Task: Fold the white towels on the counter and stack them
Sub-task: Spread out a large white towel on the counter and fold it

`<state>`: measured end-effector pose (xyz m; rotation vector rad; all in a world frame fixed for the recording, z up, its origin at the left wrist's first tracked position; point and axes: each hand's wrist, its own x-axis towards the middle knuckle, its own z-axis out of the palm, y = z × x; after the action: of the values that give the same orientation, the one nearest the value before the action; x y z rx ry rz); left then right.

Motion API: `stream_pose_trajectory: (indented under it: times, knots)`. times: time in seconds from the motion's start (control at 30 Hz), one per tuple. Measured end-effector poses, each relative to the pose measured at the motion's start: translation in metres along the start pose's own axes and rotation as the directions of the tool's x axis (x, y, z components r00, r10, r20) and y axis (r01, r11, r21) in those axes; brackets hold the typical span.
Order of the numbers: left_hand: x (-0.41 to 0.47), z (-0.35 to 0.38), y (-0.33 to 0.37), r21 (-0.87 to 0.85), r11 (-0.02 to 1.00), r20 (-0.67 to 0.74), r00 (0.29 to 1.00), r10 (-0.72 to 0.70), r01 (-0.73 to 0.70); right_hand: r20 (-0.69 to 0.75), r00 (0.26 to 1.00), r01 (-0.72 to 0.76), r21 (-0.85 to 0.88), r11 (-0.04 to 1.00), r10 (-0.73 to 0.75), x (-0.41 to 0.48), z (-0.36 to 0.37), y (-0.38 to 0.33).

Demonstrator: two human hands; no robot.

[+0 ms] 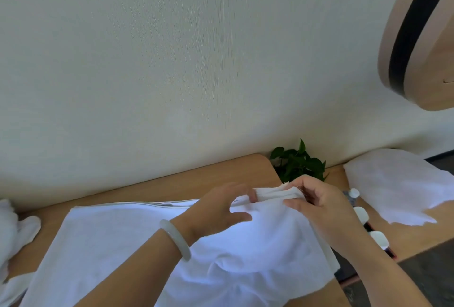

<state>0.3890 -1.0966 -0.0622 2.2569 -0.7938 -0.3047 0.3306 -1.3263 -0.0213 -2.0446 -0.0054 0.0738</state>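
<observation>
A large white towel (118, 238) lies spread over the wooden counter (216, 174), rumpled on its right half. My right hand (319, 206) pinches the towel's raised far right corner between thumb and fingers. My left hand (221, 208), with a pale bangle on the wrist, rests on the cloth just left of that corner, its fingertips touching the lifted edge. Another white towel (403, 184) lies flat on a second surface to the right. A bunched white towel (12, 228) sits at the far left edge.
A green leafy plant (298, 161) stands in the gap behind the counter's right corner. Several white-capped bottles (361, 213) line up below my right hand. A rounded wooden fixture with a black band (417, 36) hangs on the wall at upper right.
</observation>
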Motion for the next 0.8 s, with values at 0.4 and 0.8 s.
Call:
stream_pose_trajectory:
  times: [0.4,0.8]
  knots:
    - [0.002,-0.008,-0.035,0.017,0.989,-0.146,0.979,-0.141,0.145,-0.132,0.991,0.043,0.052,0.998,-0.036,0.021,0.011,-0.015]
    - [0.044,-0.037,0.031,-0.332,0.943,0.101,0.992,0.070,-0.033,-0.126,0.991,-0.013,0.311,0.950,0.054,0.033,-0.036,0.036]
